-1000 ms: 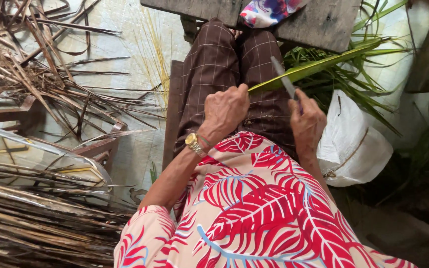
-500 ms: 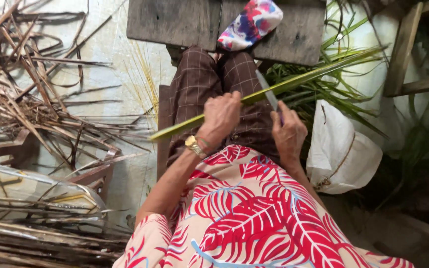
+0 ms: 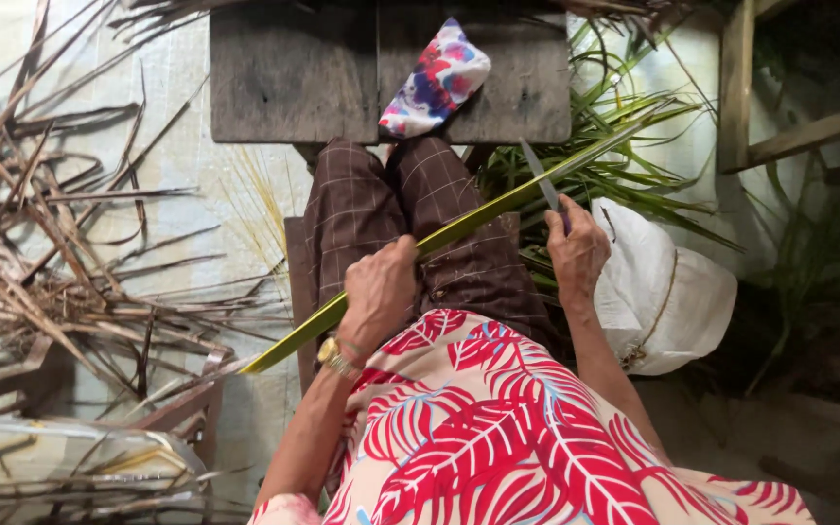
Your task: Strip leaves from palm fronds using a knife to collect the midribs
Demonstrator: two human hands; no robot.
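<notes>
Plainly, then, from the leaf outward:

Leaf: a long green palm leaf strip (image 3: pixel 459 231) runs on a slant across the person's lap, its lower end out past the left knee, its upper end among the cut greenery at the right.
Left hand: the left hand (image 3: pixel 378 295) is clenched round the strip near its lower half, knuckles up, with a gold wristwatch (image 3: pixel 334 358) at the wrist.
Right hand: the right hand (image 3: pixel 576 251) grips the handle of a knife (image 3: pixel 540 178); the grey blade points up and away and lies against the strip.
Lap: brown checked trousers (image 3: pixel 396 219) lie under the strip; a red leaf-print top (image 3: pixel 498 428) fills the near foreground.
Ahead: a worn wooden bench (image 3: pixel 294 78) stands past the knees, bearing a bright patterned cloth bundle (image 3: pixel 435 80).
Right side: a heap of green leaves (image 3: pixel 624 165) lies just beside a white sack (image 3: pixel 668 297).
Left side: dry brown leaf strips (image 3: pixel 60 253) lie scattered over the pale floor.
</notes>
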